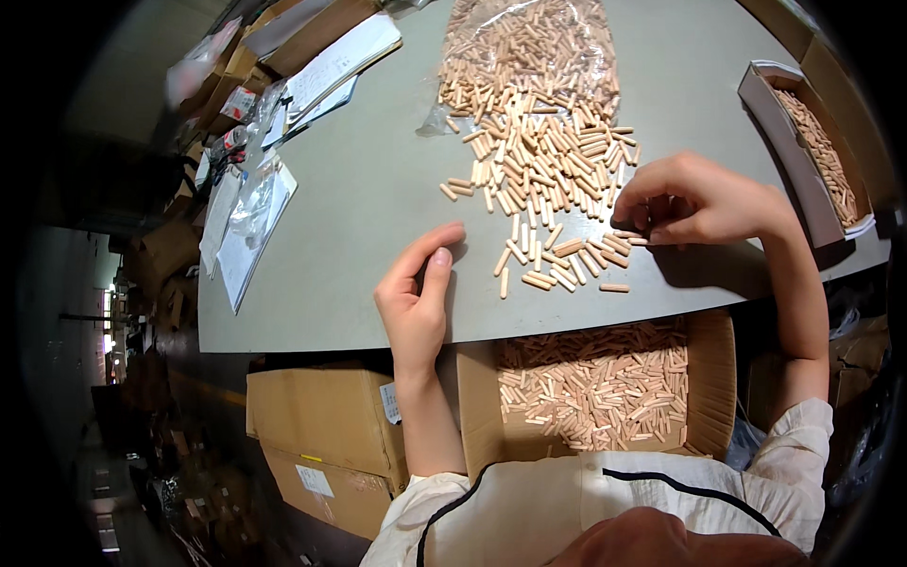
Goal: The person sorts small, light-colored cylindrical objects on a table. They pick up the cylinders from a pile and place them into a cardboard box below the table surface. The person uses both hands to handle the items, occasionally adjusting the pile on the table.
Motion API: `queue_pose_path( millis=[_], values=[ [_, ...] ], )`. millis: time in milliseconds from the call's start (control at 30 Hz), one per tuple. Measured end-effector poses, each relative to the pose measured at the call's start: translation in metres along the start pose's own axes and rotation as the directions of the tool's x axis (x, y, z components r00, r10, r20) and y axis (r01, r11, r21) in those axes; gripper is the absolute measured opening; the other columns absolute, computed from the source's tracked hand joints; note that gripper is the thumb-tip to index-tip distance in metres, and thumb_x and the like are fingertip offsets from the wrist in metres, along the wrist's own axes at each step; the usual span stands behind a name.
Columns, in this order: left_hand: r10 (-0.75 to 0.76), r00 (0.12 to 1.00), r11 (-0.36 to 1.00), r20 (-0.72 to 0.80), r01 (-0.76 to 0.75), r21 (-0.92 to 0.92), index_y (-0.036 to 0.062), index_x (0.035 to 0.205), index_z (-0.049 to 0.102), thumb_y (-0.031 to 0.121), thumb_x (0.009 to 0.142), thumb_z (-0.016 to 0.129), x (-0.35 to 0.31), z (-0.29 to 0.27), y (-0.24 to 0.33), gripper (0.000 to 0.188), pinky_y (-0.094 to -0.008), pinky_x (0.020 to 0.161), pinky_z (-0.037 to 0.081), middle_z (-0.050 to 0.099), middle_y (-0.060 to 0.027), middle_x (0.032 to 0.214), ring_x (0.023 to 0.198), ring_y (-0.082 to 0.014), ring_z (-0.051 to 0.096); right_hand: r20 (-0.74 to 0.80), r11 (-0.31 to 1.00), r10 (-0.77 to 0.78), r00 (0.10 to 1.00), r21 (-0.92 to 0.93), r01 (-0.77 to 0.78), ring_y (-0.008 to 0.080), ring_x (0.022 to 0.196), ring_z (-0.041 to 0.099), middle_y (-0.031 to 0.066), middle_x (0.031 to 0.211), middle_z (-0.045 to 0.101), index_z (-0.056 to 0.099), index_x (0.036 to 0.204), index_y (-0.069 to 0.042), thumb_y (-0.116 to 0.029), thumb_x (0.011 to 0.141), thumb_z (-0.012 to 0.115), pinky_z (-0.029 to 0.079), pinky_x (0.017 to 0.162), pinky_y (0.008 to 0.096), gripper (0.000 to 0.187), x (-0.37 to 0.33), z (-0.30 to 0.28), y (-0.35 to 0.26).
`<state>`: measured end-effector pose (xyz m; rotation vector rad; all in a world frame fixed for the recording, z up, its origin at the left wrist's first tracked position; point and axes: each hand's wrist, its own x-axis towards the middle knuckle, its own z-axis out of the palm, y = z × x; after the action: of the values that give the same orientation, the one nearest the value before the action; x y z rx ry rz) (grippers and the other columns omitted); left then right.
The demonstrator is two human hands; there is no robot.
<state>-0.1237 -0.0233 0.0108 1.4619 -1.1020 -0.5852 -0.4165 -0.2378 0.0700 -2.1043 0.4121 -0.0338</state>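
Note:
Many short wooden dowels (548, 170) are spread over the grey table, spilling from the mouth of a clear plastic bag (529, 38) full of them. At the right edge of the spread is my right hand (699, 203), its fingers curled down and thumb drawn in beside a few dowels. Whatever lies between those fingertips is hidden. My left hand (416, 293) rests on its side on the table, left of the loose dowels, with fingers stretched out and nothing in it. Below the table edge, an open cardboard box (710, 383) holds a heap of dowels.
A long narrow carton (775, 118) with more dowels stands at the right of the grey table (340, 189). Papers on a clipboard (340, 66) and plastic-covered sheets (250, 236) lie at the left. Closed cardboard boxes (321, 425) stand below the table at left.

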Motion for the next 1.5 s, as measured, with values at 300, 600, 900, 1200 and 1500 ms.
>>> queue_pose_path(
  millis=[300,600,900,1200,1500],
  values=[
    [-0.007,0.999,0.999,-0.031,0.006,-0.032,-0.006,0.12,0.076,0.005,0.105,0.06,0.0,0.002,-0.001,0.025,-0.0326,0.104,0.053,0.077,-0.0126,0.123,0.116,-0.0185,0.07,0.043,0.999,0.007,0.999,-0.038,-0.006,0.0178,0.074,0.063,0.0077,0.091,0.07,0.073,0.119,-0.003,-0.002,0.082,0.078,0.053,0.068,0.0341,0.037,0.002,0.005,-0.004],
    [-0.012,0.999,1.0,-0.036,0.011,-0.029,-0.0058,0.121,0.076,0.005,0.105,0.06,0.0,0.001,-0.004,0.025,-0.0329,0.104,0.053,0.077,-0.012,0.122,0.116,-0.0182,0.069,0.061,0.999,0.005,0.998,-0.033,-0.003,0.0182,0.074,0.063,0.0087,0.094,0.068,0.07,0.123,-0.003,-0.003,0.082,0.079,0.054,0.068,0.0342,0.042,0.003,0.006,-0.005],
    [-0.012,1.0,1.0,-0.002,0.012,0.02,-0.0087,0.127,0.072,0.005,0.107,0.059,0.0,-0.001,-0.003,0.027,-0.0349,0.108,0.053,0.074,-0.016,0.129,0.12,-0.0206,0.069,0.099,0.999,-0.03,0.995,-0.019,0.032,0.0168,0.076,0.063,0.0071,0.094,0.068,0.07,0.121,-0.004,-0.002,0.082,0.077,0.053,0.068,0.0338,0.04,0.001,0.002,-0.002],
    [-0.02,0.999,0.999,-0.035,0.019,-0.027,-0.0065,0.122,0.075,0.006,0.105,0.06,-0.001,0.001,-0.002,0.025,-0.0337,0.107,0.051,0.077,-0.0128,0.124,0.119,-0.0195,0.069,0.112,0.992,0.085,0.99,0.082,-0.094,0.0124,0.063,0.06,0.0053,0.088,0.066,0.072,0.121,-0.006,0.001,0.089,0.073,0.052,0.06,0.0296,0.033,0.006,0.004,0.004],
    [-0.005,1.0,1.0,-0.015,0.005,0.012,-0.0086,0.126,0.072,0.006,0.107,0.059,-0.001,0.0,0.0,0.028,-0.0338,0.108,0.051,0.075,-0.0156,0.128,0.12,-0.0204,0.068,0.065,0.999,-0.048,0.997,0.009,0.048,0.0163,0.075,0.062,0.0059,0.082,0.065,0.064,0.105,-0.004,-0.001,0.085,0.076,0.05,0.067,0.0343,0.023,0.006,0.008,0.003]
  ],
)
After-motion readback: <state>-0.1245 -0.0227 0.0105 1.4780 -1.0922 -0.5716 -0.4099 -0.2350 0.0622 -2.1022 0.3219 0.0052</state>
